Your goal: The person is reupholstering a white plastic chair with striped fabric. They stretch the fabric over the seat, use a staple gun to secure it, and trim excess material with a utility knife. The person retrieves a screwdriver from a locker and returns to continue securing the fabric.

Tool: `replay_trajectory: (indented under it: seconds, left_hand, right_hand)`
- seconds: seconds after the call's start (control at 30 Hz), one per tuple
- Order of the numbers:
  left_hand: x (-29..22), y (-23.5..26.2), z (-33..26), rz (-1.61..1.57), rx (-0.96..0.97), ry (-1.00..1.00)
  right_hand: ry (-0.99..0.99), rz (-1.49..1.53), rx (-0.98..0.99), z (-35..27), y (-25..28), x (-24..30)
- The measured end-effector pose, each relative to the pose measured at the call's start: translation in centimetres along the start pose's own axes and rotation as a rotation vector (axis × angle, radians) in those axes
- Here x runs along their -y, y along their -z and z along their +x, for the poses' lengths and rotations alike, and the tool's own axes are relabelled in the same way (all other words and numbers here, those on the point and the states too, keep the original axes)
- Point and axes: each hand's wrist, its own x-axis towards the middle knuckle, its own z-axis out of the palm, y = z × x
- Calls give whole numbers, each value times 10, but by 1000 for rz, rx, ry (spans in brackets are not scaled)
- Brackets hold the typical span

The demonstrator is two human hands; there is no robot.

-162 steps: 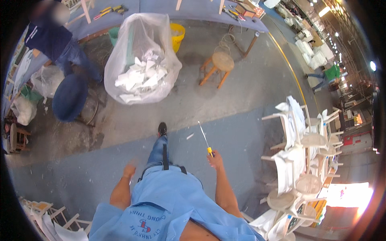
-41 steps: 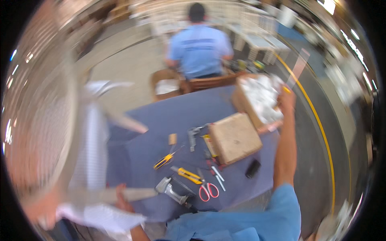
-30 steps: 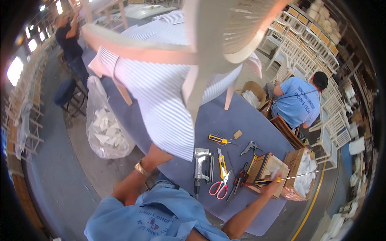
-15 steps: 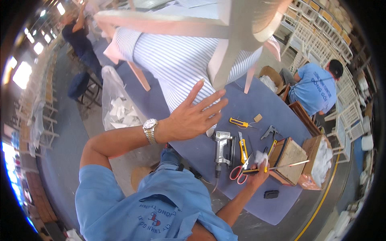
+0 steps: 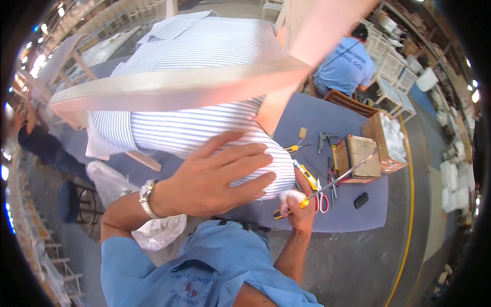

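A pale wooden chair with blue-and-white striped fabric stands before me on the table. My left hand, a metal watch at its wrist, rests on the fabric with fingers extended and somewhat spread. In my right hand, beside the fabric's lower right edge, is a screwdriver with a long metal shaft and a yellow-and-black handle. Its shaft points away to the right. A wad of white stuffing is in the same hand, close to the fabric.
On the blue table lie a utility knife, red-handled scissors, a grey gun-shaped tool and a black block. Farther right are a wooden box and a carton of white stuffing. A co-worker sits beyond.
My left hand has come down from the air onto the striped fabric. My right hand has moved left to the fabric's edge with screwdriver and stuffing. The view has shifted, and the staple gun is hidden.
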Motion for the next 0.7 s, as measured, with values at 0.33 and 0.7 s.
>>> replay_trajectory:
  seconds: [0.33,0.7]
  left_hand:
    - [85,15,-50,-330,37,223]
    - [32,-3,-19,-200,-55,168]
  right_hand:
    - [110,-130,-407,-33,-73,4]
    - [555,-356,-169,4,-181,92]
